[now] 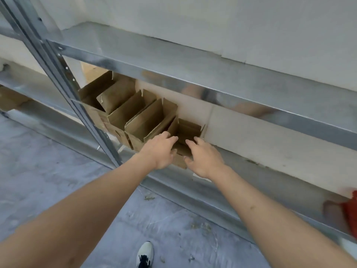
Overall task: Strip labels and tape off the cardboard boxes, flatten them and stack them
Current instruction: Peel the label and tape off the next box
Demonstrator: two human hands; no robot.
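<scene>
While both arms reach in, left hand [158, 151] & right hand [202, 158], fingers spread, hold nothing, either side of small open brown cardboard box [188, 130] at front edge of lower grey metal shelf [270, 171], rightmost in row w/ three bigger open brown cardboard boxes [143, 120].

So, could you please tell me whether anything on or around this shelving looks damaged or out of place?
Nothing serious. The open cardboard boxes sit askew, leaning on one another on the lower shelf, some flap edges ragged. Scraps of debris litter the floor below.
</scene>
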